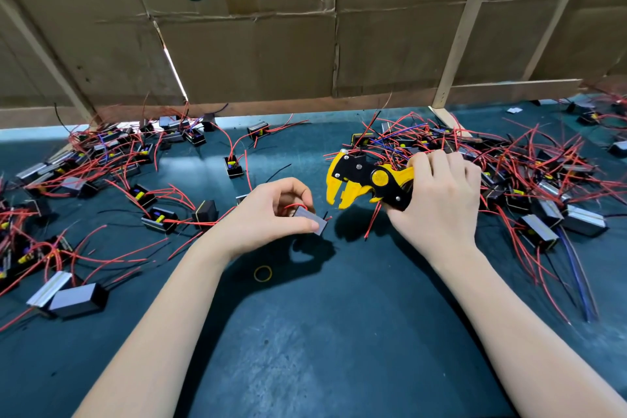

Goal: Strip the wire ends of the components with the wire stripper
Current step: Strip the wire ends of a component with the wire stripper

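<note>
Your left hand [271,214] pinches a small grey component [310,220] just above the dark green mat [305,332], its red wire [296,206] looping under your fingers. Your right hand [437,200] grips the yellow-and-black wire stripper [363,181], jaws parted, pointing down beside the component, not touching. Wired components lie heaped left [101,159] and right [509,173].
</note>
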